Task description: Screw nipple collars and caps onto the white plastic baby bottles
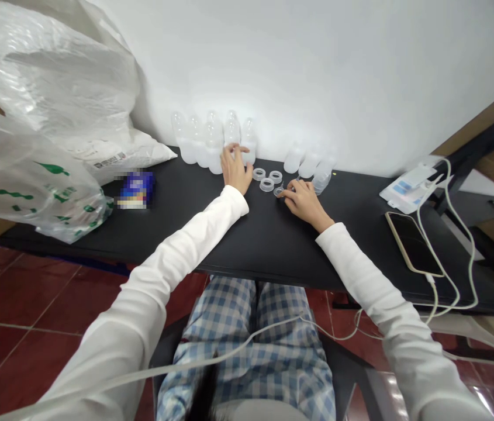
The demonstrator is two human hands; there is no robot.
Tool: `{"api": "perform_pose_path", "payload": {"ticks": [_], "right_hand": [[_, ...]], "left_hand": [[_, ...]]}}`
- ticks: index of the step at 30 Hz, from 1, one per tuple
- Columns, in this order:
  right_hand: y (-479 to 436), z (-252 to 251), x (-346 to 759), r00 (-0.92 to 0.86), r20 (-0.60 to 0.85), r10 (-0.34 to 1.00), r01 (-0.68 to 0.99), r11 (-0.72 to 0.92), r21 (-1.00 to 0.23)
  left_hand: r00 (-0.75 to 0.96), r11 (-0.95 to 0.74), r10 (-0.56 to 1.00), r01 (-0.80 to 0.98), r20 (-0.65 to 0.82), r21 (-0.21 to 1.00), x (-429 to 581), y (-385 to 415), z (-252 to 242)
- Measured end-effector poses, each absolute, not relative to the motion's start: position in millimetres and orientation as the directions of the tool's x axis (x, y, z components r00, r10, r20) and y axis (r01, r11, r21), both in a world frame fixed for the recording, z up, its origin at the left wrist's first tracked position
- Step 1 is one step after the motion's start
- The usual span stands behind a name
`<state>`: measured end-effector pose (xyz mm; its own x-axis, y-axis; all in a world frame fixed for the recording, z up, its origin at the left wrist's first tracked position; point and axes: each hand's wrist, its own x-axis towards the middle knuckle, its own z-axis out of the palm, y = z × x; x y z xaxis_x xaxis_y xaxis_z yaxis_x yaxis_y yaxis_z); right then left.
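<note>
My left hand (237, 169) is at the front of a group of capped feeding bottles (212, 137), milky below with clear domed caps. Its fingers curl against one feeding bottle (232, 126) in that group, and the hand hides the lower part. To the right, my right hand (303, 202) is low over the table, fingertips pinched at a small clear bottle teat (278, 191). Three translucent collar rings (266, 185) lie between the hands. Behind my right hand stand several uncapped milky bottles (294, 159), with a stack of clear domed caps (323, 175) beside them.
The black table (176, 225) runs along a white wall. At left are large plastic bags (71, 88) and a blue packet (137, 188). On the right lie a phone (413, 242) with white cables (470, 251) and a white box (408, 190). A cable crosses my lap.
</note>
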<state>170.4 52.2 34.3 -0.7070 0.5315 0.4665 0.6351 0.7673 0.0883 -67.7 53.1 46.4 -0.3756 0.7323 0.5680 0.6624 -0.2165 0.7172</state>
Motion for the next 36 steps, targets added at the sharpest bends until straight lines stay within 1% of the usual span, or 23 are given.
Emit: {"api": "perform_pose_path", "payload": {"ticks": [2, 4, 7, 9, 12, 16, 18, 20, 21, 23, 24, 25, 27, 29, 31, 32, 33, 34, 36], "right_hand": [[53, 33, 170, -0.702, 0.467, 0.538, 0.64, 0.763, 0.084], [53, 33, 170, -0.7, 0.47, 0.537, 0.642, 0.762, 0.087], [52, 34, 170, -0.708, 0.472, 0.525, 0.63, 0.772, 0.085], [51, 37, 171, -0.716, 0.476, 0.511, 0.611, 0.788, 0.072], [49, 41, 172, -0.711, 0.508, 0.487, 0.591, 0.805, 0.055], [47, 43, 173, -0.694, 0.552, 0.463, 0.587, 0.808, 0.061], [47, 42, 173, -0.684, 0.572, 0.453, 0.586, 0.808, 0.061], [47, 41, 172, -0.664, 0.598, 0.449, 0.587, 0.808, 0.046], [47, 41, 172, -0.648, 0.613, 0.452, 0.591, 0.806, 0.03], [46, 40, 171, -0.6, 0.647, 0.47, 0.602, 0.798, -0.021], [46, 40, 170, -0.564, 0.668, 0.485, 0.61, 0.79, -0.059], [46, 40, 170, -0.518, 0.691, 0.504, 0.618, 0.779, -0.105], [47, 39, 171, -0.406, 0.737, 0.54, 0.625, 0.753, -0.208], [48, 39, 174, -0.31, 0.772, 0.555, 0.614, 0.737, -0.284], [49, 40, 177, -0.278, 0.785, 0.553, 0.607, 0.735, -0.302], [49, 40, 178, -0.286, 0.784, 0.552, 0.612, 0.734, -0.294], [48, 41, 179, -0.302, 0.775, 0.555, 0.622, 0.731, -0.281], [47, 42, 180, -0.322, 0.762, 0.562, 0.635, 0.725, -0.266], [44, 44, 180, -0.354, 0.737, 0.576, 0.66, 0.712, -0.24]], "left_hand": [[-0.483, -0.179, 0.645, 0.657, 0.592, 0.732, -75, 50, 54], [-0.574, -0.147, 0.573, 0.63, 0.585, 0.762, -84, 50, 59], [-0.726, -0.058, 0.451, 0.557, 0.52, 0.828, -99, 55, 61], [-0.794, 0.002, 0.39, 0.508, 0.467, 0.861, -105, 60, 59], [-0.834, 0.049, 0.38, 0.449, 0.399, 0.892, -108, 69, 53], [-0.873, 0.135, 0.409, 0.345, 0.265, 0.929, -104, 80, 42], [-0.881, 0.148, 0.423, 0.299, 0.213, 0.943, -103, 83, 39], [-0.877, 0.117, 0.428, 0.293, 0.218, 0.949, -101, 81, 39], [-0.861, 0.088, 0.441, 0.323, 0.254, 0.942, -100, 79, 39], [-0.764, 0.0, 0.515, 0.454, 0.389, 0.891, -98, 74, 41], [-0.673, -0.061, 0.567, 0.541, 0.475, 0.839, -97, 70, 42], [-0.555, -0.131, 0.618, 0.627, 0.557, 0.768, -95, 67, 43], [-0.248, -0.29, 0.693, 0.764, 0.677, 0.577, -91, 62, 41], [0.093, -0.453, 0.708, 0.82, 0.7, 0.35, -86, 58, 38], [0.363, -0.582, 0.669, 0.798, 0.648, 0.154, -78, 57, 35], [0.445, -0.621, 0.643, 0.78, 0.624, 0.084, -75, 56, 33], [0.491, -0.64, 0.621, 0.767, 0.61, 0.034, -71, 55, 32], [0.511, -0.645, 0.607, 0.764, 0.609, 0.002, -68, 54, 31], [0.504, -0.631, 0.598, 0.775, 0.623, -0.022, -65, 53, 31]]}}
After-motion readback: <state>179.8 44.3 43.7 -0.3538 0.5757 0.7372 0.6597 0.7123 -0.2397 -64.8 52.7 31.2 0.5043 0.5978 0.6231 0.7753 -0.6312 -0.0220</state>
